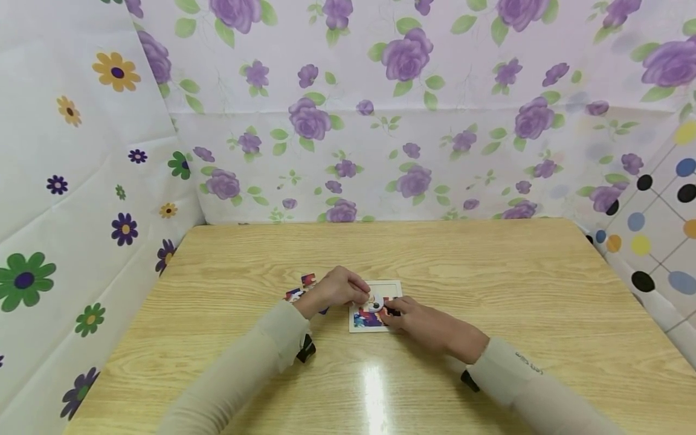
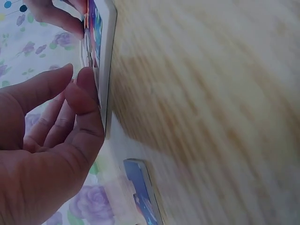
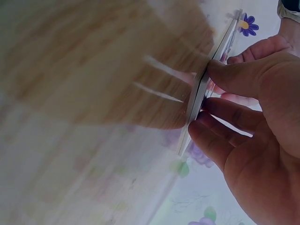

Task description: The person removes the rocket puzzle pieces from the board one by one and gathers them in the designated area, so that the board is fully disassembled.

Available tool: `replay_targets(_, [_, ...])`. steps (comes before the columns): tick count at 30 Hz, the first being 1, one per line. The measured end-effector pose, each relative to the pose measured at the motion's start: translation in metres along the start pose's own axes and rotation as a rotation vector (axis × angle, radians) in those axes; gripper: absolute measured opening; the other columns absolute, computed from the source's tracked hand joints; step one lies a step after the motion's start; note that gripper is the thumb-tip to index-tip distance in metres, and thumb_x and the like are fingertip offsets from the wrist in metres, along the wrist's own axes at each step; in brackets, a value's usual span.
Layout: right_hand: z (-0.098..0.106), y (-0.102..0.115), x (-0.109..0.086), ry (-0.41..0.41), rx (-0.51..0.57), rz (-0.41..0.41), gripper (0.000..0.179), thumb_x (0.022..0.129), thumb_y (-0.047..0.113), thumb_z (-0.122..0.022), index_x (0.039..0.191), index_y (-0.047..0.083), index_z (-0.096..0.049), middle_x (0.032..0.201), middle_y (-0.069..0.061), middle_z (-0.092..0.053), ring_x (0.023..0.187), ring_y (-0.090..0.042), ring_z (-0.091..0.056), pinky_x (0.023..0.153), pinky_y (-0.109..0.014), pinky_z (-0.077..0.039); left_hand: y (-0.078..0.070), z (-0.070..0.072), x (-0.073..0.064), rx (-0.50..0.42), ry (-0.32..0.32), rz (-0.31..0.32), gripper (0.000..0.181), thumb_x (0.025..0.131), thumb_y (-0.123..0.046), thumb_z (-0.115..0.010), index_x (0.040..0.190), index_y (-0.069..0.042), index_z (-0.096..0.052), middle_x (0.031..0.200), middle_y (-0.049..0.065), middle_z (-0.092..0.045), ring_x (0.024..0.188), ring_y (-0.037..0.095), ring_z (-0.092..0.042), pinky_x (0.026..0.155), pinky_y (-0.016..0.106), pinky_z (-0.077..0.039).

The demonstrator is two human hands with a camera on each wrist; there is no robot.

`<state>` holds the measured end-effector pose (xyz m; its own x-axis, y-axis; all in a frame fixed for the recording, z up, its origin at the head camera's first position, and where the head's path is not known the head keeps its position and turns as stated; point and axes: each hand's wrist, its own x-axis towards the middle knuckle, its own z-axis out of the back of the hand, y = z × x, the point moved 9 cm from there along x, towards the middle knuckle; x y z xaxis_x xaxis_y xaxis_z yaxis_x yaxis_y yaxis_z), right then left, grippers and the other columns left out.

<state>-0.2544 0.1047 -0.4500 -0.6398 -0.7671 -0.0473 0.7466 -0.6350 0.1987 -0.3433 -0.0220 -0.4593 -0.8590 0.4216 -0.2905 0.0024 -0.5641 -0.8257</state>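
Note:
A small jigsaw board (image 1: 382,284) with a white frame lies flat on the wooden table (image 1: 489,272), its picture partly filled in red, blue and white. My left hand (image 1: 361,295) reaches over its upper left, thumb and fingertips touching the board (image 2: 105,56); I see no piece between them. My right hand (image 1: 391,313) rests at the board's lower right corner. There its thumb and fingertips press against the edge and face of the board (image 3: 198,96). Loose puzzle pieces (image 1: 307,279) lie just left of my left hand, and one piece (image 2: 140,185) shows below that hand.
Floral cloth walls (image 1: 348,121) close the table in at the back and on both sides. Bare wood stretches to the right and behind the board. A bright glare patch (image 1: 375,386) sits on the near edge between my sleeves.

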Motion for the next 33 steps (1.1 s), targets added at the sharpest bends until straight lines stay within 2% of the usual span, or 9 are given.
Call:
replay_targets(17, [0.0020, 0.0017, -0.0001, 0.004, 0.008, 0.002, 0.038, 0.102, 0.001, -0.054, 0.137, 0.009, -0.062, 0.149, -0.022, -0.044, 0.133, -0.037, -0.044, 0.100, -0.046, -0.047, 0.0016, 0.0000, 0.0039, -0.004, -0.089, 0.052, 0.006, 0.088, -0.011, -0.078, 0.092, -0.006, -0.078, 0.083, 0.001, -0.072, 0.068, 0.012, -0.062, 0.062, 0.026, -0.051])
replay_targets(33, [0.0022, 0.0033, 0.0006, 0.003, -0.007, 0.002, 0.039, 0.102, 0.000, -0.053, 0.139, 0.007, -0.060, 0.149, -0.023, -0.043, 0.133, -0.037, -0.044, 0.101, -0.046, -0.046, 0.0037, 0.0003, 0.0060, -0.055, -0.106, 0.126, 0.009, 0.083, -0.011, -0.083, 0.088, -0.007, -0.077, 0.083, 0.004, -0.069, 0.066, 0.013, -0.060, 0.060, 0.025, -0.050])
